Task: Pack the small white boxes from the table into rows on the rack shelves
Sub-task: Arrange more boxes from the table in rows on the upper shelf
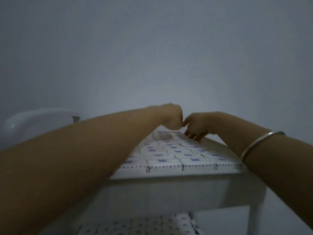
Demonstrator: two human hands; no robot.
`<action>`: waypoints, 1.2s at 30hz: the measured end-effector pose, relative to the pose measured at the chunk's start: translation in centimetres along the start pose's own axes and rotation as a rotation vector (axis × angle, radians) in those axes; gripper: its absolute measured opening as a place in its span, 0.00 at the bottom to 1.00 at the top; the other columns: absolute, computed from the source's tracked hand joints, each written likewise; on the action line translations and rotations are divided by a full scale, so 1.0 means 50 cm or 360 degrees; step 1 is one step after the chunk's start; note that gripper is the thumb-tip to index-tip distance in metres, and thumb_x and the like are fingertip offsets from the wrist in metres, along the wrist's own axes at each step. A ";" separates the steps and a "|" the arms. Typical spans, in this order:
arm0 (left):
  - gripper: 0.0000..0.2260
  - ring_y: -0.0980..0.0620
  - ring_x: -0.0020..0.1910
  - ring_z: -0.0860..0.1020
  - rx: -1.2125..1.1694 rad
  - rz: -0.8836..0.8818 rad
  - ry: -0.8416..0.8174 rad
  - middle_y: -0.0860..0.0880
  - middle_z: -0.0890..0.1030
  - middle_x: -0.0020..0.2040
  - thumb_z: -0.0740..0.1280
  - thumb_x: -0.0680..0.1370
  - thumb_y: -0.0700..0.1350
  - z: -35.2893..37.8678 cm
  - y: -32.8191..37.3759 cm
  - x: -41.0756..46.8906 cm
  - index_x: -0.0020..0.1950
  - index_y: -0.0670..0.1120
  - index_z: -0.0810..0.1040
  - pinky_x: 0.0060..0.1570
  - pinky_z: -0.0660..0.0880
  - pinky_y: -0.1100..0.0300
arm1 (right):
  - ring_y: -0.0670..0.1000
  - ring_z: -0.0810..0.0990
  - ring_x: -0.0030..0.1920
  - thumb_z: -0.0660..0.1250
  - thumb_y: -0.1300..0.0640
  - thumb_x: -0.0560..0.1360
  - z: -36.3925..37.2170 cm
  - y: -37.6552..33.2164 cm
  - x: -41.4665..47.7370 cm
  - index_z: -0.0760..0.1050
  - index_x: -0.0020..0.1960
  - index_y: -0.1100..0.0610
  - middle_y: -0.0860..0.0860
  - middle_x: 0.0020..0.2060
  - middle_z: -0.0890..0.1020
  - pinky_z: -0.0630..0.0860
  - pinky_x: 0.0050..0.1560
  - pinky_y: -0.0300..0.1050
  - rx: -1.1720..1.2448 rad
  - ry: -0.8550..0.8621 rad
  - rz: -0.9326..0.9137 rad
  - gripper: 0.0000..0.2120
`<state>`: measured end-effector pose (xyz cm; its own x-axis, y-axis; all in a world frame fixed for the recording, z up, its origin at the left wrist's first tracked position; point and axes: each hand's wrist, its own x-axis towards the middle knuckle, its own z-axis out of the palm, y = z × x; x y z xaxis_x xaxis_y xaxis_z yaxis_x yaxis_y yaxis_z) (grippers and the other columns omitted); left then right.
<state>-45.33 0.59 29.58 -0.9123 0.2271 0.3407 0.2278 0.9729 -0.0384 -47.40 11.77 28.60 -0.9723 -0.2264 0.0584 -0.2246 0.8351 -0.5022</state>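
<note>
on the top shelf (pixel 169 175): boxes (pixel 169 155) are packed edge to edge in tight rows up to the front edge; the far row is partly hidden by the hands.
left hand (pixel 171 117): curled like a fist over the far end of the rows, just beside the right hand; whether a box is held inside cannot be told.
right hand (pixel 197 126): fingers (pixel 194 136) are pointed down onto the far row; blur hides whether a box is pinched or only pressed.
step: a box is probably being seated in the far row.
risk, tight gap: if a box is forced into too narrow a slot, its neighbours could be lifted or pushed out of line.
risk, forearms: both arms are stretched low over the packed rows; a box could be dragged askew by the left forearm or caught by the bangle (pixel 259 145), and front boxes could be tipped off the edge.
risk, sight: with the light dim and the far row covered, a crooked box could be missed.
lower shelf: more boxes (pixel 135 226) are laid in rows.
beyond: a basin (pixel 33 119) at the left, a wall (pixel 152 48) behind.
</note>
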 end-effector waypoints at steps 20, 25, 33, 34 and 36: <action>0.09 0.63 0.36 0.76 -0.0696 0.0206 -0.0235 0.59 0.81 0.42 0.64 0.76 0.45 0.189 0.103 -0.736 0.48 0.58 0.80 0.42 0.76 0.61 | 0.43 0.77 0.32 0.62 0.50 0.78 0.355 0.106 -0.621 0.77 0.44 0.46 0.46 0.40 0.83 0.78 0.42 0.44 -0.0153 0.0077 -0.0400 0.06; 0.09 0.65 0.49 0.76 -0.0691 0.0095 -0.0424 0.61 0.80 0.51 0.64 0.78 0.47 0.309 0.067 -0.878 0.54 0.58 0.79 0.49 0.74 0.66 | 0.43 0.78 0.50 0.58 0.55 0.80 0.489 0.196 -0.689 0.76 0.58 0.45 0.44 0.53 0.79 0.77 0.49 0.42 -0.0186 -0.0024 -0.0145 0.11; 0.07 0.70 0.50 0.72 -0.0882 -0.0079 -0.0268 0.67 0.75 0.49 0.65 0.77 0.54 0.331 0.096 -1.016 0.54 0.62 0.78 0.46 0.69 0.71 | 0.55 0.77 0.56 0.56 0.40 0.80 0.589 0.234 -0.713 0.66 0.69 0.49 0.54 0.62 0.73 0.74 0.51 0.50 -0.0248 -0.0026 0.0172 0.22; 0.09 0.69 0.51 0.71 -0.0912 -0.0079 -0.0289 0.67 0.74 0.50 0.64 0.77 0.57 0.340 0.126 -1.025 0.56 0.62 0.77 0.48 0.69 0.70 | 0.57 0.76 0.58 0.55 0.35 0.78 0.595 0.231 -0.708 0.64 0.71 0.50 0.55 0.64 0.72 0.72 0.51 0.50 -0.0324 -0.0025 0.0227 0.27; 0.19 0.67 0.56 0.66 -0.0915 -0.0082 -0.0334 0.65 0.70 0.56 0.61 0.75 0.65 0.361 0.180 -1.036 0.64 0.60 0.74 0.57 0.67 0.66 | 0.59 0.75 0.60 0.54 0.28 0.73 0.608 0.225 -0.703 0.62 0.73 0.49 0.56 0.66 0.70 0.70 0.49 0.51 -0.0471 -0.0048 0.0261 0.36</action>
<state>-2.17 -1.63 -5.35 -0.9613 0.2406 0.1340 0.2751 0.8175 0.5060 -13.79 13.89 -5.32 -0.9957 -0.0880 -0.0304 -0.0787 0.9699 -0.2305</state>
